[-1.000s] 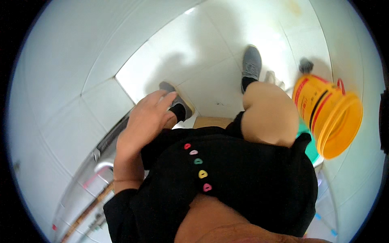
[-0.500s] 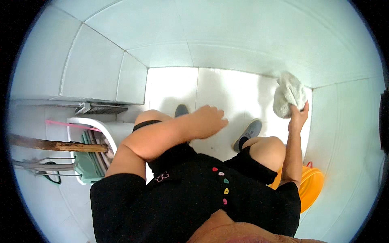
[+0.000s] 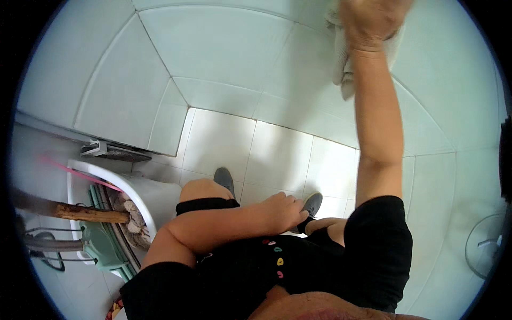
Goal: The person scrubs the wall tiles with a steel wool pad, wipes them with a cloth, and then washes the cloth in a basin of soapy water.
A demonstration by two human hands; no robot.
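Observation:
High on the pale tiled wall (image 3: 298,64), my right hand (image 3: 375,21) presses a light grey-white cloth (image 3: 344,58). The cloth bunches around the hand, and its lower corner hangs down along the tiles. The fingertips are cut off by the upper edge and smeared by motion, but the hand stays on the cloth. My left hand (image 3: 281,212) hangs in front of my body, over my knees, with its fingers curled in. No object shows in it, and it touches nothing that I can make out.
On the left stands a white basin (image 3: 141,197) with a wooden-handled mop (image 3: 90,213), a green flat mop head (image 3: 104,248) and a pink strip (image 3: 96,176). A dark metal grille (image 3: 120,153) sits beside the wall. At the right is a round glass shelf (image 3: 485,245).
My right arm has swung up from low near the floor, carrying the cloth high onto the wall. My left hand has dropped closer to my body. The yellow bucket is out of sight.

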